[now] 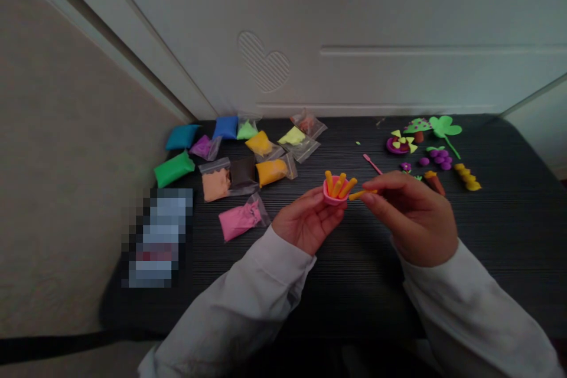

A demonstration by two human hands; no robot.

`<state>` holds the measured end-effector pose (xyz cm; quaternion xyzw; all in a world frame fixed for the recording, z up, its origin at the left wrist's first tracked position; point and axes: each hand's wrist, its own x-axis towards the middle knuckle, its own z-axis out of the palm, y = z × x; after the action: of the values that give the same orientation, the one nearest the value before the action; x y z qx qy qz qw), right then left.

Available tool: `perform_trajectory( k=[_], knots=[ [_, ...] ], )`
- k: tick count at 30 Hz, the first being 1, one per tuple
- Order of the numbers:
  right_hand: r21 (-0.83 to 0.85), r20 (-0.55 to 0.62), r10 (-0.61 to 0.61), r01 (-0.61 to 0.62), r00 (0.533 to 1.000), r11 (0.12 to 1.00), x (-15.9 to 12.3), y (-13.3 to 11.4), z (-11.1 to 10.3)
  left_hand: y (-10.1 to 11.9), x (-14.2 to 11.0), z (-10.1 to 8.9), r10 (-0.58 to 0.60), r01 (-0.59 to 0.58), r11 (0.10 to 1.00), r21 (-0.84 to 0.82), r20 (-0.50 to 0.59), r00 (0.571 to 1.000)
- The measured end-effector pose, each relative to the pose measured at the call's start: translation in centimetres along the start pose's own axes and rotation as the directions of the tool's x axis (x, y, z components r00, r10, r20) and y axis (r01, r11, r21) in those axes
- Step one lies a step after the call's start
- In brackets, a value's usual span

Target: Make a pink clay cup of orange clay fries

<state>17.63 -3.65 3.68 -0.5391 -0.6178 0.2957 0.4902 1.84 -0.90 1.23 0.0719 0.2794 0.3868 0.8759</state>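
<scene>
My left hand [308,221] holds a small pink clay cup [335,199] by its side and base, tilted slightly above the table. Several orange clay sticks [340,184], shaped like French fries, stand up out of the cup. Between the thumb and fingers of my right hand [411,212] is one more orange clay stick [357,195]. Its free end points left and lies close to the cup's right side. A thin pink tool [372,163] rests on the table just beyond my right fingers.
Bags of coloured clay, among them a pink one [241,218] and a green one [174,169], lie at left. A blurred-out rectangle [162,230] is at the left edge. Clay figures stand at right: a green clover [445,126], purple grapes [440,157], a yellow twist [467,177]. A white panel [398,23] rises behind.
</scene>
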Motion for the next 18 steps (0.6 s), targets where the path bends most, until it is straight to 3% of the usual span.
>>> perform_trajectory(
  k=[12, 18],
  knots=[
    [0.022, 0.039, -0.030, 0.029, 0.999, 0.999, -0.12, -0.30, -0.05, -0.27, -0.26, 0.21, 0.038, -0.038, 0.998, 0.049, 0.016, 0.999],
    [-0.072, 0.052, -0.063, 0.066, 0.997, 0.995, -0.18, -0.34, -0.21, -0.35, -0.22, -0.01, 0.045, -0.047, 0.998, 0.036, 0.056, 0.997]
  ],
)
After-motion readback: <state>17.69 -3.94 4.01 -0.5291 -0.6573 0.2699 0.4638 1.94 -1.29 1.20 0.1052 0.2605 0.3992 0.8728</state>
